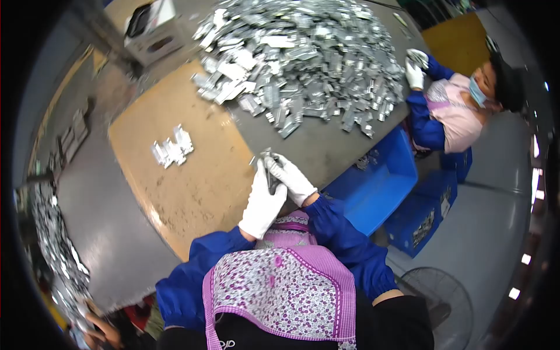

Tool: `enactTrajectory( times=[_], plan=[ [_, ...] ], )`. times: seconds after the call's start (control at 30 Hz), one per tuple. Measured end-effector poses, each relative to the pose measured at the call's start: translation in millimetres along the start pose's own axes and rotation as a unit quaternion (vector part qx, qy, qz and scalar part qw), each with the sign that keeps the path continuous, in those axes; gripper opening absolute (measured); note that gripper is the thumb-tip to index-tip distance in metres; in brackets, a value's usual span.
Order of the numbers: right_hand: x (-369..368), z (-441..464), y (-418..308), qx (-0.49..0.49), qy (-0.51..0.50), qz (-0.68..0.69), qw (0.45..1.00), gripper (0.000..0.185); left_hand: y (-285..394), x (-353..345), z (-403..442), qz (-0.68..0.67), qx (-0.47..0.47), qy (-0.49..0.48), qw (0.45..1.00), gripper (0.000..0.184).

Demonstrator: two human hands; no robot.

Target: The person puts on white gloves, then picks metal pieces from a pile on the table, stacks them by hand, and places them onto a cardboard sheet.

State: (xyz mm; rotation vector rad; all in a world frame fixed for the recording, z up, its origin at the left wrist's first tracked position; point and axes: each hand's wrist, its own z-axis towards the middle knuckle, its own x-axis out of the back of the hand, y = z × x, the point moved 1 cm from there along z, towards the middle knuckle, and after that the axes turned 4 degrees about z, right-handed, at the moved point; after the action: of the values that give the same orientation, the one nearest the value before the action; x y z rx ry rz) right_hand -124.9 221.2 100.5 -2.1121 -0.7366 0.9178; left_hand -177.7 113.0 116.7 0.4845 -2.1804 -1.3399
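Note:
Both hands wear white gloves and are brought together in front of my apron, above the near edge of the table. My left hand (262, 201) is closed, its fingers pointing up around a small grey metal part (266, 154). Pressed close on the right side, my right hand (293, 178) pinches at the same part with bent fingers. A dark grey shape shows between the palms; its kind is hard to tell. Left of the hands, a small group of shiny metal pieces (173, 148) lies on the tan board (198, 186).
A large heap of metal pieces (315, 58) covers the far table. Blue bins (385, 198) stand at the right, with a fan (437, 306) below. A co-worker (449, 105) in gloves handles pieces at right. A white box (153, 41) stands upper left; another person's arm (105, 329) shows lower left.

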Motion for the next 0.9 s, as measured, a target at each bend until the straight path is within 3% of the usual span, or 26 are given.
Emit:
enactTrajectory(
  times=[0.1, 0.13, 0.17, 0.23, 0.3, 0.37, 0.4, 0.43, 0.5, 0.57, 0.7, 0.77, 0.83, 0.9],
  plan=[
    [13.5, -8.4, 14.4, -0.076, -0.024, 0.266, 0.961, 0.043, 38.2, 6.2, -10.8, 0.045, 0.046, -0.08, 0.995, 0.082],
    [13.0, -11.9, 12.9, -0.078, -0.003, 0.294, 0.953, 0.041, 44.7, 7.0, -14.1, 0.079, 0.04, -0.111, 0.99, 0.079],
    [15.6, -11.6, 17.5, -0.074, -0.024, 0.386, 0.919, 0.038, 28.3, 1.0, -16.5, 0.117, -0.121, -0.059, 0.984, 0.065],
    [30.0, -10.4, 27.0, -0.075, -0.064, 0.417, 0.904, 0.035, 42.1, 2.9, -21.5, 0.245, -0.151, -0.085, 0.954, 0.055],
    [37.3, -16.6, 31.8, -0.04, -0.075, 0.485, 0.87, 0.031, 59.7, 5.6, -25.9, 0.254, -0.144, -0.143, 0.946, 0.034],
    [43.9, -21.4, 30.6, -0.039, -0.148, 0.558, 0.816, 0.036, 69.5, 3.1, -28.0, 0.22, -0.249, -0.15, 0.931, 0.027],
    [49.7, -30.1, 22.5, -0.014, -0.169, 0.6, 0.782, 0.04, 72.1, 2.1, -29.1, 0.173, -0.24, -0.182, 0.938, 0.026],
    [59.6, -43.5, 10.6, -0.002, -0.197, 0.573, 0.795, 0.045, 74.5, 0.8, -30.6, 0.127, -0.226, -0.211, 0.942, 0.025],
    [86.2, -68.6, 8.8, 0.081, -0.131, 0.491, 0.857, 0.051, 76.0, -1.0, -31.7, 0.093, -0.214, -0.232, 0.944, 0.024],
    [119.0, -93.1, 28.0, 0.124, -0.101, 0.532, 0.832, 0.058, 77.0, -3.8, -28.5, 0.117, -0.225, -0.218, 0.942, 0.023],
    [188.9, -135.7, 76.4, 0.168, 0.055, 0.533, 0.827, 0.048, 64.5, 1.8, -22.7, 0.087, -0.153, -0.191, 0.966, 0.022],
    [226.3, -149.7, 117.5, 0.105, 0.151, 0.497, 0.848, 0.043, 59.6, 4.1, -19.4, 0.065, -0.097, -0.181, 0.977, 0.021],
    [240.2, -158.8, 140.4, -0.017, 0.278, 0.354, 0.893, 0.035, 56.5, 7.6, -17.0, 0.046, -0.057, -0.169, 0.983, 0.021],
    [239.1, -158.6, 160.6, -0.127, 0.344, 0.261, 0.893, 0.034, 53.3, 12.3, -15.2, 0.071, -0.076, -0.154, 0.983, 0.021]
  ],
)
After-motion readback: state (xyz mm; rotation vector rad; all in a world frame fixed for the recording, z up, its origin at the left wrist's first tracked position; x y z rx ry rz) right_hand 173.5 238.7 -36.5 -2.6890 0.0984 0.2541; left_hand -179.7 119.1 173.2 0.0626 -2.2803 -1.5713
